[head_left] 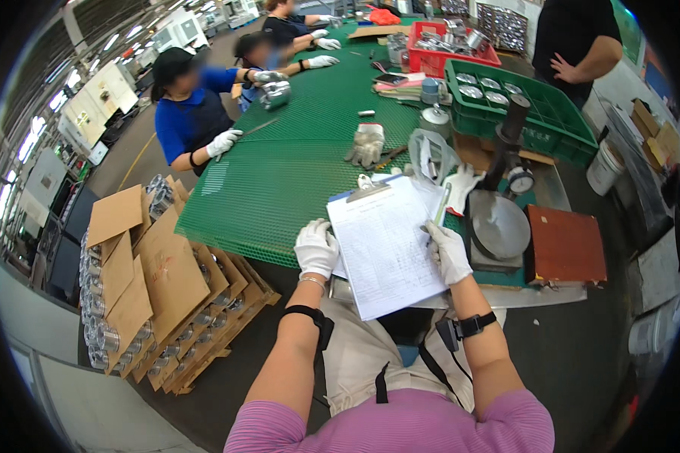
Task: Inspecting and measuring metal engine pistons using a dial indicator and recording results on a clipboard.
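Observation:
A clipboard with a metal clip carries white sheets of paper printed with a table, tilted over the table's near edge. My left hand, in a white glove, is closed at the clipboard's left edge. Over the right side of the sheets is my gloved right hand, its fingers closed round a slim light-green pen that points up and away. Beyond the papers lie a grey-stained glove and a clear plastic bag. Another white glove lies right of the clipboard.
Right of me stand a dial gauge stand and a reddish-brown box. Behind are a green crate and a red crate with metal parts. A pallet with cardboard and metal parts stands left. Co-workers sit along the green-matted table.

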{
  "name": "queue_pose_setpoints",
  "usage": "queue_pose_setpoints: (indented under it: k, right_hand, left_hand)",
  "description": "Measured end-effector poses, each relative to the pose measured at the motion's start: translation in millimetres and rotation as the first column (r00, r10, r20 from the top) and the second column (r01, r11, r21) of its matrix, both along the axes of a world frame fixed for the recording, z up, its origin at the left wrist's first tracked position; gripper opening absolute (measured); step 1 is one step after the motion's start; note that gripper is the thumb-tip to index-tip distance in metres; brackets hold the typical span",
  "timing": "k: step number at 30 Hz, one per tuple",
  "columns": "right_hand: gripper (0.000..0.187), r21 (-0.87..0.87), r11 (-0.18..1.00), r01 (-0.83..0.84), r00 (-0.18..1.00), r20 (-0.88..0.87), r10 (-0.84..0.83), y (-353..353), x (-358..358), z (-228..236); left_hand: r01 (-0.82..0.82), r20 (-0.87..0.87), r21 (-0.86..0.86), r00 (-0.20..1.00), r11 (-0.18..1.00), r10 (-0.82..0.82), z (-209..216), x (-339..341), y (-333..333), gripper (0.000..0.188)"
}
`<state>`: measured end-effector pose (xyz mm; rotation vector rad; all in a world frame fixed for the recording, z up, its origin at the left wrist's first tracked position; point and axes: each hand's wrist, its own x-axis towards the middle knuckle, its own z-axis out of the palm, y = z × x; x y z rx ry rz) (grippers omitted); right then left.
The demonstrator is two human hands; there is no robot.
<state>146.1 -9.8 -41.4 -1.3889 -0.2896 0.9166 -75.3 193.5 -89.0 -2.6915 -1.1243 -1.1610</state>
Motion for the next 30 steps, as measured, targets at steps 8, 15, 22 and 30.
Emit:
queue_pose_setpoints:
  k: [8,15,22,30]
  right_hand:
    - [0.033,0.046,0.999,0.006,0.998,-0.063,-0.003,2,3,1]
    - [0.034,0.041,0.999,0.001,0.999,-0.052,0.001,1,-1,0]
    - [0.032,0.044,0.999,0.018,0.997,-0.074,-0.015,2,-2,3]
    - [0.026,0.057,0.998,0.001,0.998,-0.07,0.003,4,3,2]
  left_hand:
    - [0.021,-0.009,0.027,1.0,0.999,-0.021,3,5,4,0.022]
    - [-0.006,-0.025,-0.043,1.0,0.999,0.005,-4,0,3,0.026]
    - [-0.002,-0.015,-0.048,1.0,0.999,0.001,-5,-1,5,0.026]
    - [0.028,0.004,-0.008,1.0,1.0,-0.028,3,2,7,0.023]
